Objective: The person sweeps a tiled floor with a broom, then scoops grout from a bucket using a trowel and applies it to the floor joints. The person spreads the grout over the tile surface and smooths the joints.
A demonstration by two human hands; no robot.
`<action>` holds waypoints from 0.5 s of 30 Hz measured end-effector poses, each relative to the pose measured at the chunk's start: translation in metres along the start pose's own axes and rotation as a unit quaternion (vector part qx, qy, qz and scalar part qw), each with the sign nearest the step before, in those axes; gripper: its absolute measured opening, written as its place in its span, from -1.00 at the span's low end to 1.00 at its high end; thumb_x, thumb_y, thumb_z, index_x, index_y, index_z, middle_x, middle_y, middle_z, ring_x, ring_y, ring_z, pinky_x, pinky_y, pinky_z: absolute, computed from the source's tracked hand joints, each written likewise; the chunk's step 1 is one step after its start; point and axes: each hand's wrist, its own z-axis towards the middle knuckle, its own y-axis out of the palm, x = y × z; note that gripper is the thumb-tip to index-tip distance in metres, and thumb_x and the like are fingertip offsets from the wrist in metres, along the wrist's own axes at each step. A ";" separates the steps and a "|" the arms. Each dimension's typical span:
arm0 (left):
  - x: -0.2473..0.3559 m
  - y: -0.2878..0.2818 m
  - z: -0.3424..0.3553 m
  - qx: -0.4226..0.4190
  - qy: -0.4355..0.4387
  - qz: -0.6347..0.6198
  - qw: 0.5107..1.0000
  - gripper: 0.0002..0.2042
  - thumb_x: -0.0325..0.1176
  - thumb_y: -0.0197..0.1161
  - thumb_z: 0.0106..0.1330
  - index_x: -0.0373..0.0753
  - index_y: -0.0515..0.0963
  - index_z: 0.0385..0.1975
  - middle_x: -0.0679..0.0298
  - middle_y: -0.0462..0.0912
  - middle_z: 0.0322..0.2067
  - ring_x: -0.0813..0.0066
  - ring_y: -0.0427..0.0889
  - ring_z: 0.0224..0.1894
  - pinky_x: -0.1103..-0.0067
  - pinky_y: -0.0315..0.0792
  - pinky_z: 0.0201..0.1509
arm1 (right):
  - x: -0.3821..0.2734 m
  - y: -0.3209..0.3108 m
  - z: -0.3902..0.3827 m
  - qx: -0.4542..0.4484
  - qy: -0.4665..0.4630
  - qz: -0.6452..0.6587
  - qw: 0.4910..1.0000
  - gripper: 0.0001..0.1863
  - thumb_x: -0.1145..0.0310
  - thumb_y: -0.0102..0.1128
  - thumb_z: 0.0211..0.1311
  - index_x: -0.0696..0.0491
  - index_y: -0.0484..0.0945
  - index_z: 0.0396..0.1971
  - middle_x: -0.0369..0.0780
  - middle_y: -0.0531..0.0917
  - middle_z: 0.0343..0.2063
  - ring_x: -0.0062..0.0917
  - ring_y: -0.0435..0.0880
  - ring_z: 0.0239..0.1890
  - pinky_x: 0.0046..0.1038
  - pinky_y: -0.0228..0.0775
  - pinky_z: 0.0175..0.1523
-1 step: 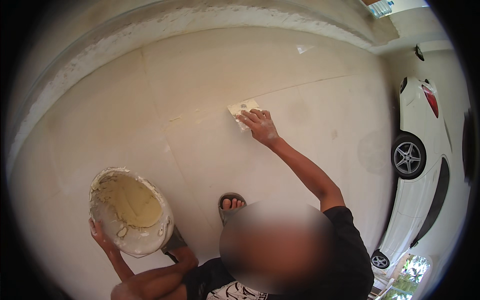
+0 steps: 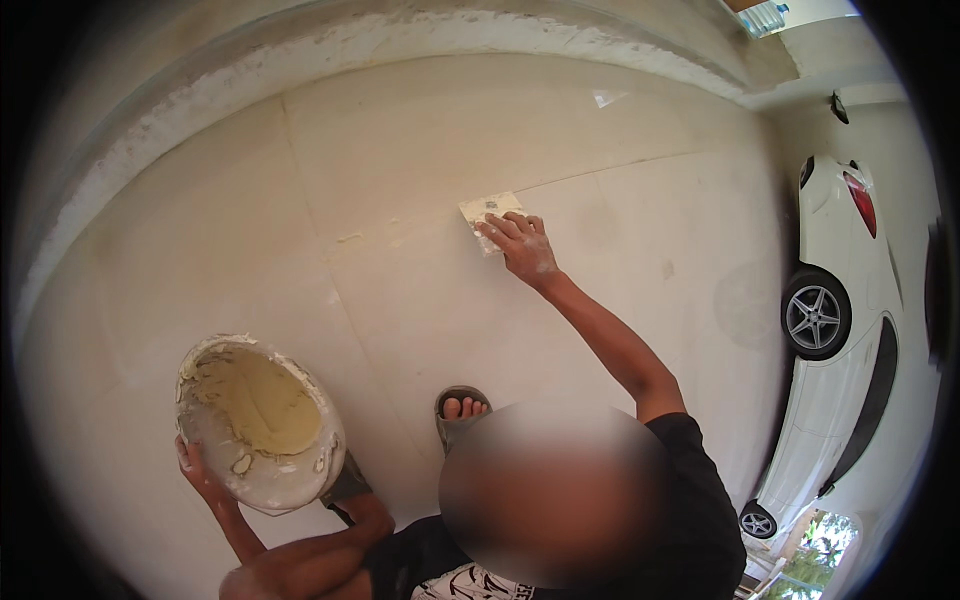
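Note:
My right hand grips a flat, putty-smeared scraper with bent fingers, laid against the pale flat surface along a faint seam. Small pale smears lie left of the blade. At the lower left, my left hand holds the outer side of a tilted, crusted white bowl-like container, which has cream-coloured putty inside. A sandalled foot is between the container and my right arm. A blurred patch covers the lower middle of the view.
A white car stands along the right side, appearing sideways in the picture. A rough raised edge with white smears curves across the top. A clear plastic water bottle sits at the upper right.
My right hand and the scraper have shifted slightly upward along the surface. My left hand and the container are almost unmoved.

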 end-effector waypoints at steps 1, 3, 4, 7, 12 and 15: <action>-0.003 -0.002 0.001 0.001 -0.002 -0.002 1.000 -0.70 -0.34 -0.02 0.26 -0.33 0.40 -0.06 0.19 0.51 -0.23 0.41 0.49 -0.23 0.53 0.40 -0.10 | 0.005 0.000 0.003 0.003 0.008 -0.001 1.000 -0.43 0.60 0.10 0.05 -0.20 0.47 0.11 -0.37 0.53 0.07 -0.46 0.48 0.03 -0.28 0.20 0.07; -0.003 -0.002 0.003 -0.002 -0.009 0.004 1.000 -0.71 -0.35 -0.02 0.26 -0.33 0.40 -0.07 0.19 0.52 -0.24 0.41 0.50 -0.23 0.53 0.41 -0.09 | 0.009 0.009 -0.002 0.007 0.030 0.003 1.000 -0.44 0.60 0.10 0.06 -0.20 0.48 0.10 -0.37 0.54 0.06 -0.47 0.48 0.03 -0.28 0.19 0.09; -0.003 -0.002 0.003 -0.004 -0.012 0.007 1.000 -0.71 -0.35 -0.02 0.27 -0.33 0.40 -0.07 0.19 0.52 -0.24 0.41 0.50 -0.23 0.52 0.41 -0.09 | 0.008 0.011 -0.011 -0.002 0.025 0.001 1.000 -0.45 0.60 0.10 0.06 -0.19 0.49 0.08 -0.38 0.54 0.06 -0.48 0.48 0.02 -0.28 0.19 0.09; 0.000 -0.001 0.000 0.021 -0.009 -0.007 1.000 -0.70 -0.34 -0.01 0.27 -0.33 0.40 -0.05 0.19 0.52 -0.23 0.41 0.50 -0.21 0.53 0.41 -0.07 | 0.009 0.005 -0.016 -0.011 -0.002 -0.006 1.000 -0.47 0.59 0.11 0.05 -0.18 0.50 0.06 -0.39 0.54 0.07 -0.49 0.49 0.01 -0.28 0.19 0.08; 0.001 0.000 0.003 0.017 -0.019 0.004 1.000 -0.67 -0.33 -0.01 0.28 -0.34 0.39 -0.01 0.17 0.53 -0.20 0.39 0.51 -0.19 0.52 0.41 -0.04 | 0.027 0.008 -0.006 -0.007 0.023 -0.035 0.999 -0.44 0.60 0.12 0.04 -0.18 0.49 0.09 -0.40 0.53 0.10 -0.49 0.49 0.01 -0.29 0.21 0.07; 0.000 0.002 0.002 0.024 -0.018 0.011 0.999 -0.66 -0.34 -0.02 0.29 -0.37 0.37 0.01 0.16 0.52 -0.19 0.38 0.51 -0.18 0.49 0.41 -0.03 | 0.024 0.010 -0.015 -0.005 0.029 -0.027 0.999 -0.44 0.61 0.10 0.05 -0.18 0.49 0.08 -0.40 0.54 0.09 -0.48 0.50 0.00 -0.29 0.22 0.06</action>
